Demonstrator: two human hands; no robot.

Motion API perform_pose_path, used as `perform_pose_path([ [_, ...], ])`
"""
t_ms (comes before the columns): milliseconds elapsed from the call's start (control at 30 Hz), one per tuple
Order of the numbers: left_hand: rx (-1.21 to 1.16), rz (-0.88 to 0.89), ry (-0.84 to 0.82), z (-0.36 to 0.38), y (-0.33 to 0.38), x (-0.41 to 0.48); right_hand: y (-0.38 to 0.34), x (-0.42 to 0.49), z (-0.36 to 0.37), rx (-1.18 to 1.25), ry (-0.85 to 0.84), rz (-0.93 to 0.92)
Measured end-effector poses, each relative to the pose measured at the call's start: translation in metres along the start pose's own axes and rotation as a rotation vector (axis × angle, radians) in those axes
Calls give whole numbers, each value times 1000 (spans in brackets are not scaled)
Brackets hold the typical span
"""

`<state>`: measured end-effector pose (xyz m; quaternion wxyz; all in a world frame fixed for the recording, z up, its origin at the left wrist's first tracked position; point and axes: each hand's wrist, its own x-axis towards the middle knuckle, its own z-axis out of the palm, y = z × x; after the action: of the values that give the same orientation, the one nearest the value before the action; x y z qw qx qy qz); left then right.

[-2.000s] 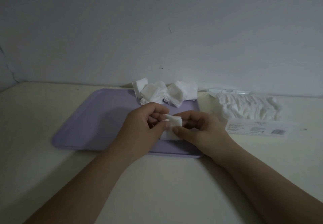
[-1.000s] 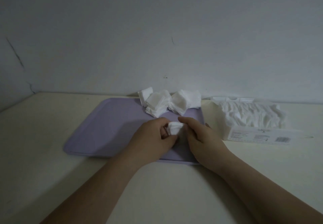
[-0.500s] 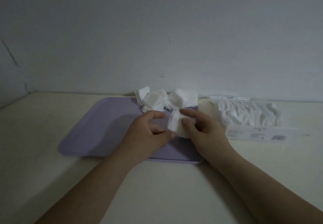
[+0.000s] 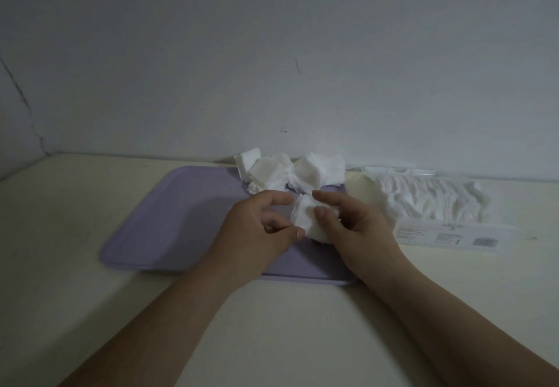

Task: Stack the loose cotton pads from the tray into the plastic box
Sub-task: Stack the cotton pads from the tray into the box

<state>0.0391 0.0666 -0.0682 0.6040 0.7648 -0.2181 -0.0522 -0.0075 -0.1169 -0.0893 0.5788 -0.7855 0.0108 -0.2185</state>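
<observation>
A lilac tray [image 4: 181, 220] lies on the cream table. At its far right corner sits a heap of loose white cotton pads [image 4: 290, 172]. Over the tray's right part my right hand [image 4: 354, 229] pinches a small stack of cotton pads [image 4: 305, 220] between thumb and fingers. My left hand [image 4: 260, 229] is just left of that stack, fingers curled and apart, its thumb tip touching the stack's lower edge. To the right of the tray stands the clear plastic box [image 4: 447, 235], holding a long row of pads [image 4: 423, 199].
The plastic box's lid [image 4: 399, 170] stands open behind it against the grey wall [image 4: 272, 54]. The table [image 4: 287, 326] reaches to the wall, with a corner at the far left.
The small stack has gone from a two-handed pinch into my right hand's grip. My left fingers have opened off it. Both hands have risen slightly above the tray.
</observation>
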Motion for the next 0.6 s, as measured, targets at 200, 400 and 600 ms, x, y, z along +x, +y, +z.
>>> perform_pose_path([
  [200,57,80,51,2,-2,0,2,0,0,15,-23,39],
  [400,109,123,88,3,-6,-1,5,2,-1,-19,-1,61],
  [600,91,88,68,2,2,-4,3,0,-1,23,-3,37],
])
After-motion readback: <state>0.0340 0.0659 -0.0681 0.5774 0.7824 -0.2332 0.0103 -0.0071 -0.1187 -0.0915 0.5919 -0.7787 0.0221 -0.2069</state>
